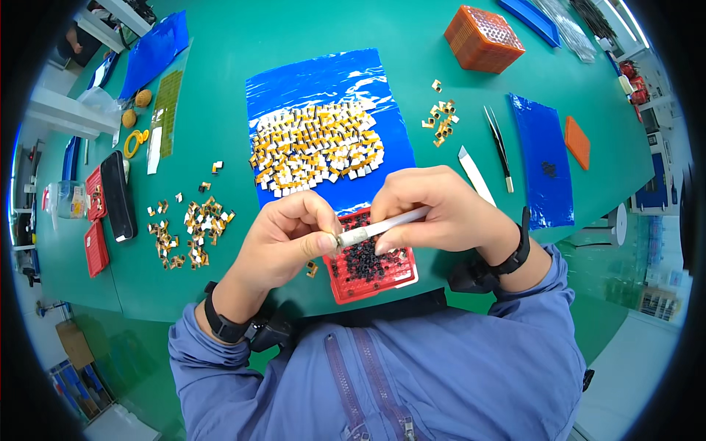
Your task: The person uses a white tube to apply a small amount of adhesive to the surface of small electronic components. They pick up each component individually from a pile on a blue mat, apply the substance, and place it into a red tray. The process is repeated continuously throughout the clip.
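Note:
Above a red tray (376,292) of small black parts (364,259), my two hands meet at a white pen-shaped tool (393,221). Its shaft lies slanted between the thumb and fingers of my right hand (441,202), which is closed on it. A paler, translucent end (354,236) points toward my left hand (283,239). That hand pinches a tiny part at the tip, mostly hidden by the fingertips, so I cannot make out its kind. Just beyond, a blue sheet (316,81) carries many small white-and-orange flex pieces (316,147).
More flex pieces lie loose in a left pile (202,224) and a right pile (441,121). Tweezers (498,147), a white blade-like strip (476,175), a second blue sheet (540,162) and an orange block (577,142) rest rightward. An orange basket (484,40) stands at the back; a black case (118,195) lies left.

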### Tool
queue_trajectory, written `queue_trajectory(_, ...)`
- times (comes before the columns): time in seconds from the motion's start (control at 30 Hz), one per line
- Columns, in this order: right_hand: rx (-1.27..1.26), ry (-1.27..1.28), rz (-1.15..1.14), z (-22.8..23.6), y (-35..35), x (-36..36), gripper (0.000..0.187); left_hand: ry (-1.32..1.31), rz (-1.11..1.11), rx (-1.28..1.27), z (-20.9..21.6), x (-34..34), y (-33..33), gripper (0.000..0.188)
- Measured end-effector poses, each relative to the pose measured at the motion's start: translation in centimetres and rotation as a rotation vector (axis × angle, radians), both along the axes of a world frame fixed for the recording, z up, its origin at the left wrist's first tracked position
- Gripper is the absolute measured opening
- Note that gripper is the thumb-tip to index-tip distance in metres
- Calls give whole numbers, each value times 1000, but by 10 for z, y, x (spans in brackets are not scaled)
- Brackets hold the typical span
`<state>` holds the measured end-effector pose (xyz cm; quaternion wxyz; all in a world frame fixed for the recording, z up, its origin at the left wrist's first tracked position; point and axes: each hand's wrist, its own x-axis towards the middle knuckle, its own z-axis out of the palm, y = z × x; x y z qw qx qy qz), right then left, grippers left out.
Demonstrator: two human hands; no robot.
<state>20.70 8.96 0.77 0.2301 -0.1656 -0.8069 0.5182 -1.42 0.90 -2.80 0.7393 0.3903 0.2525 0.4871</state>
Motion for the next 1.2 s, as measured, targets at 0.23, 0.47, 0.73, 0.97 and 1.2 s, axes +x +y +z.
queue_trajectory(0.23, -63, -127, 72, 5, 1, 5, 13, -15, -27, -7, -4, -2, 0, 12)
queue_trajectory(0.47, -229, -162, 126, 5, 2, 7, 13, -27, -33, -10, -1, 0, -1, 12)
queue_trajectory(0.73, -275, -119, 80, 8, 3, 10, 14, 41, -57, 28, -1, -1, -2, 12)
queue_trajectory(0.97, -172, -51, 70, -2, 3, 11, 13, 48, -61, 56, -3, -1, -1, 12)
queue_trajectory(1.2, -139, -56, 73, 0, 5, 12, 12, 76, -57, 67, -1, -1, -2, 10)
